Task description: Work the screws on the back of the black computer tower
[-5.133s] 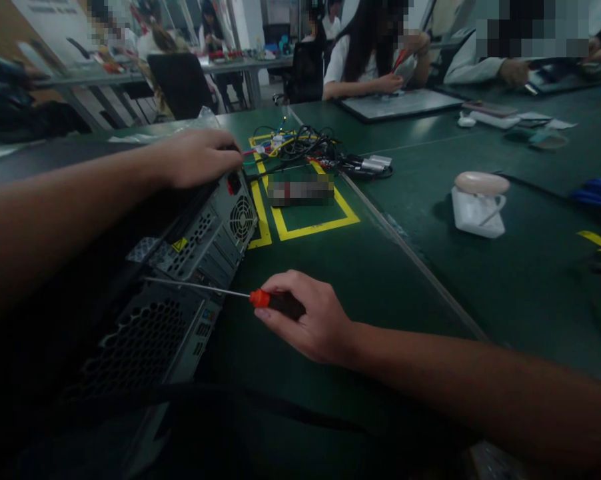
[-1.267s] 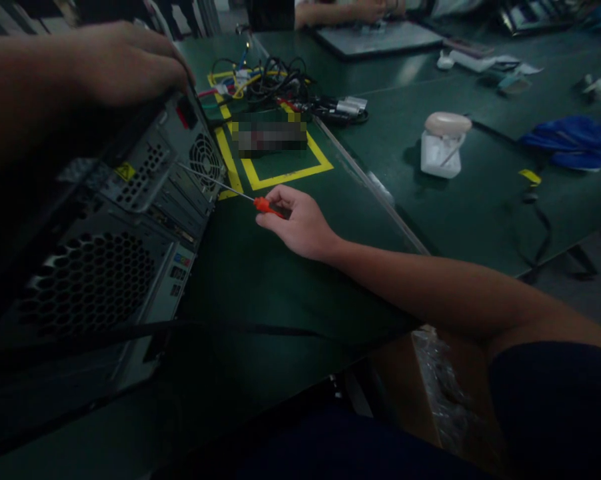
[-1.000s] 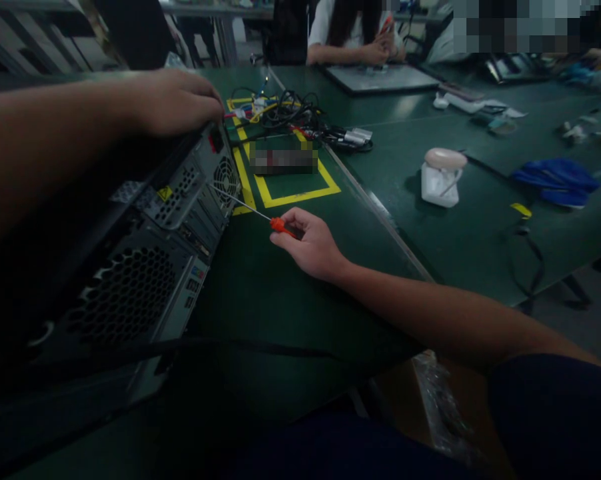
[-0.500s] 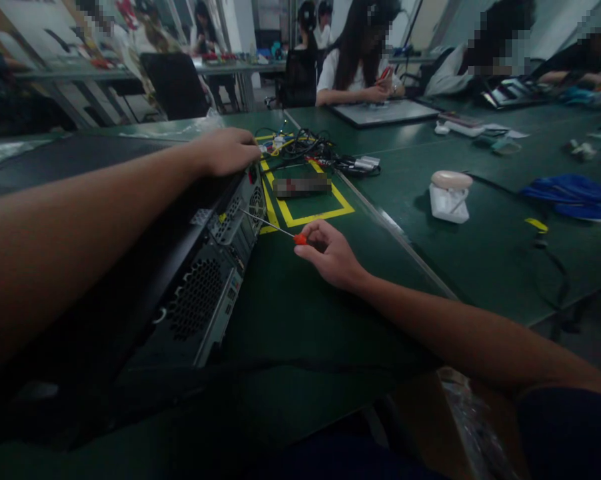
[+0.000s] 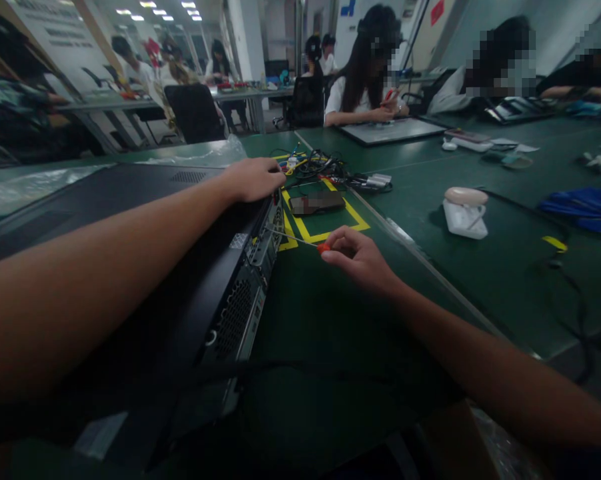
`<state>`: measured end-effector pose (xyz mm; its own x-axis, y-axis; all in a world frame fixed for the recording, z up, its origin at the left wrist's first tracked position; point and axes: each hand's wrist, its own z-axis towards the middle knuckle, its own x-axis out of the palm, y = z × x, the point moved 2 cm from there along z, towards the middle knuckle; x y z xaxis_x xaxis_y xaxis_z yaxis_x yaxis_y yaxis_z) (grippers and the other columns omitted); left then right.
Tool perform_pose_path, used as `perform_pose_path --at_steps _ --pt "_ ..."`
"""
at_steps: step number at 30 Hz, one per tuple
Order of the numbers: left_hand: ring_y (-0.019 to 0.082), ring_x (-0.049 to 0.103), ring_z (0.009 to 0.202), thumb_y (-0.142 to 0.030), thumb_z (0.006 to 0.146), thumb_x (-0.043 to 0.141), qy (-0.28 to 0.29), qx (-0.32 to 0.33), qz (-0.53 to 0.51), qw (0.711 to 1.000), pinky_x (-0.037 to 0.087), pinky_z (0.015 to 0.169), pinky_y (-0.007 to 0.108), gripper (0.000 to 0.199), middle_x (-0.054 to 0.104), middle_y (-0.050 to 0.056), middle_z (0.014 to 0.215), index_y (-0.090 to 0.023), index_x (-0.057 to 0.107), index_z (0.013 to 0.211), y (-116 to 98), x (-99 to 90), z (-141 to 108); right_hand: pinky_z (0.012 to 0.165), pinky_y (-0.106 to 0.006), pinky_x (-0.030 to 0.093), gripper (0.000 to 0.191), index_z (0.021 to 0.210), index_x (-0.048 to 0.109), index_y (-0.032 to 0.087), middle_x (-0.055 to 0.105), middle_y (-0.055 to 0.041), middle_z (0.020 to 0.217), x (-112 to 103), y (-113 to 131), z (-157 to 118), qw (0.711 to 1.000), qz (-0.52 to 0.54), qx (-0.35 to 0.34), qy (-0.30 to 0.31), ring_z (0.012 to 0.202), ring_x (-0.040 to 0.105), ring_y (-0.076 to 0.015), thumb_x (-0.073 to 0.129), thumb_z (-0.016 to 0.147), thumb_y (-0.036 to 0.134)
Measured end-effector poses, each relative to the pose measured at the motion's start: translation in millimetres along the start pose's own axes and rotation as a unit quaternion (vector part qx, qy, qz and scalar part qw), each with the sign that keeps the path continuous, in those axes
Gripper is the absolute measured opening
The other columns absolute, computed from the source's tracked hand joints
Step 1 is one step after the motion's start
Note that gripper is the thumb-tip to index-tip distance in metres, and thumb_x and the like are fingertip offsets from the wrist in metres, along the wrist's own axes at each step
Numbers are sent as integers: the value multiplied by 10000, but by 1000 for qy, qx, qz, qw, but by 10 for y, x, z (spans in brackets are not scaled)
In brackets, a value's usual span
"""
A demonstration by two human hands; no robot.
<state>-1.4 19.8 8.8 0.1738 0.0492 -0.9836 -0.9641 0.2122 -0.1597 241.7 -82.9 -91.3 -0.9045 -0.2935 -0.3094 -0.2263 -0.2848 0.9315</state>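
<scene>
A black desktop computer case [image 5: 190, 267] lies on the left of the table, its metal rear panel facing right. My left hand [image 5: 254, 179] presses on the far corner of the case, fingers bent over the edge beside the panel. Low at the right of the panel, my right hand [image 5: 356, 255] pinches the red handle of a screwdriver [image 5: 322, 248]. The thin shaft points left and slightly up, with its tip at the rear panel near the round fan grille. Whether the tip sits in a screw is too small to tell.
Behind the case lies a tangle of cables [image 5: 325, 165], with a dark block-shaped part [image 5: 318, 203] inside a yellow tape outline [image 5: 325, 236]. A white earphone case [image 5: 465, 213] and a blue cloth-like bundle [image 5: 583, 210] lie right. A person [image 5: 353, 93] works across the table.
The view has tilted up, so the scene appears lower and further right. Both hands keep their places, the left on the case and the right on the screwdriver at the panel.
</scene>
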Motion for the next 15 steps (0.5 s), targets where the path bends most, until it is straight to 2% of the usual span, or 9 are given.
perform_pose_path --at_steps 8,15 --pt "379 653 1257 -515 894 443 0 7 13 1000 517 1082 518 590 737 108 1356 -281 728 1356 11 7 37 646 -348 415 225 950 664 241 646 8 768 -104 -63 -6 999 -48 -22 -8 664 546 -180 764 846 414" --pt "343 665 1222 -542 888 420 -1 25 24 999 527 1061 468 587 743 80 1332 -307 738 1322 101 50 132 648 -341 422 235 949 666 249 638 9 796 -88 -32 -16 998 -43 -51 -8 676 541 -174 782 836 419"
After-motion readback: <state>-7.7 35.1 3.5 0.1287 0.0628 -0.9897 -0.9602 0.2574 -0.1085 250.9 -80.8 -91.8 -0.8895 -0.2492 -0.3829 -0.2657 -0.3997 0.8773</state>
